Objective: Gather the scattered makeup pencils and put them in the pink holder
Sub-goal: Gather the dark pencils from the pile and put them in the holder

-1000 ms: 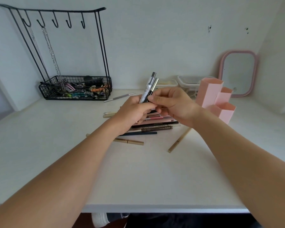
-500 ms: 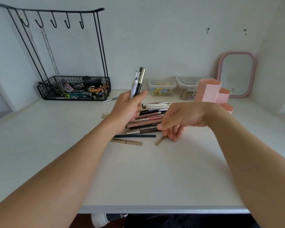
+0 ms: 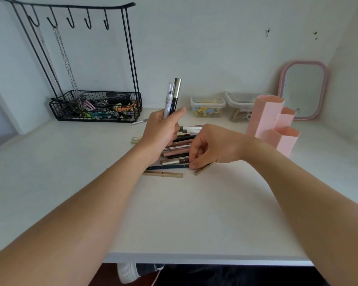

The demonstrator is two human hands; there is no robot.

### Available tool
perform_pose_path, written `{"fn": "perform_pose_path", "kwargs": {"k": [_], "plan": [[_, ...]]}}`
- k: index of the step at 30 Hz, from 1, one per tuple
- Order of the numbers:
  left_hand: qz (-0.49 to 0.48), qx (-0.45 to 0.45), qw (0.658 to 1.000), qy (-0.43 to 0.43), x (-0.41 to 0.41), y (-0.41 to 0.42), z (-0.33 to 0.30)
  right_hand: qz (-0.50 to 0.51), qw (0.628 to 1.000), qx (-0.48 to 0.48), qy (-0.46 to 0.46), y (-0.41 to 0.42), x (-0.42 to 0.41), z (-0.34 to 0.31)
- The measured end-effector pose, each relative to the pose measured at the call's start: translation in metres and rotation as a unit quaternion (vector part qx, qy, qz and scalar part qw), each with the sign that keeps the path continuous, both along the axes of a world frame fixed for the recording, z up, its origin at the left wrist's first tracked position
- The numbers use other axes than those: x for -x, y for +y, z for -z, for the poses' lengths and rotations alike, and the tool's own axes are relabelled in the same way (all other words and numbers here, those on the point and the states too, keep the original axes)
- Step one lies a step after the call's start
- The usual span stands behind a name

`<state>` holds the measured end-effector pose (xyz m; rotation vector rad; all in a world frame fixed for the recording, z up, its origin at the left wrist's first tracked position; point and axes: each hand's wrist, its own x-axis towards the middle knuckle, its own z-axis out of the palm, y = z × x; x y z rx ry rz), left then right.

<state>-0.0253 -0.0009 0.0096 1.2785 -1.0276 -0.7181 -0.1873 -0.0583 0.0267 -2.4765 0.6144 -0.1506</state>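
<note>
My left hand (image 3: 161, 133) grips two makeup pencils (image 3: 173, 96) upright, one clear-capped and one black with a gold cap. Behind and below it a pile of makeup pencils (image 3: 175, 156) lies on the white table. My right hand (image 3: 215, 147) reaches down onto the pile's right end, thumb and curled fingers pinching a pencil there. A dark blue pencil (image 3: 165, 167) and a gold pencil (image 3: 163, 174) lie in front of the pile. Another gold pencil (image 3: 201, 171) pokes out from under my right hand. The pink holder (image 3: 265, 120) stands upright to the right.
A black wire rack with a basket (image 3: 56, 118) of small items stands at the back left, a silver pencil (image 3: 140, 121) beside it. Two clear plastic boxes (image 3: 207, 106) (image 3: 240, 108) and a pink-framed mirror (image 3: 303, 89) line the back wall. The table's front edge (image 3: 194, 258) is near me.
My right hand let go of the pencils in my left hand, dropped to the table and slid left onto the pile. My left hand stood its two pencils upright.
</note>
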Motion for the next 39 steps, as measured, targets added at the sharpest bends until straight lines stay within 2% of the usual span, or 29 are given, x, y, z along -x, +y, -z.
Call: {"fn": "perform_pose_path", "kwargs": {"k": [5, 9, 13, 18, 22, 26, 31, 34, 36, 39], "plan": [[-0.015, 0.010, 0.998, 0.060, -0.007, 0.000, -0.006, 0.021, 1.000, 0.008, -0.008, -0.010, 0.007, -0.004], [-0.048, 0.068, 0.986, 0.146, -0.014, 0.003, -0.012, 0.082, 0.996, 0.004, -0.032, -0.027, 0.023, -0.013], [-0.082, 0.097, 0.970, 0.208, -0.018, 0.005, -0.015, 0.141, 0.983, -0.058, -0.103, -0.034, 0.033, -0.015], [-0.008, 0.037, 0.991, 0.129, -0.004, 0.003, -0.009, 0.077, 0.950, -0.212, -0.217, -0.015, 0.011, -0.009], [0.057, 0.043, 0.997, 0.031, 0.009, 0.003, -0.003, 0.033, 0.934, -0.240, -0.264, 0.002, -0.010, 0.002], [0.028, 0.043, 0.998, 0.020, 0.012, 0.002, -0.001, 0.051, 0.929, -0.224, -0.289, 0.002, -0.016, 0.010], [-0.036, 0.015, 0.999, 0.004, 0.007, -0.005, 0.002, 0.084, 0.947, -0.157, -0.267, -0.001, -0.017, 0.012], [-0.051, 0.023, 0.998, 0.020, 0.004, -0.005, 0.000, 0.063, 0.982, -0.049, -0.174, -0.009, -0.004, 0.001], [-0.048, 0.023, 0.997, 0.050, 0.001, -0.002, -0.005, 0.045, 0.993, -0.023, -0.103, -0.013, 0.005, -0.006], [-0.055, -0.005, 0.997, 0.062, -0.003, 0.000, -0.008, 0.038, 0.998, -0.002, -0.058, -0.017, 0.012, -0.008]]}}
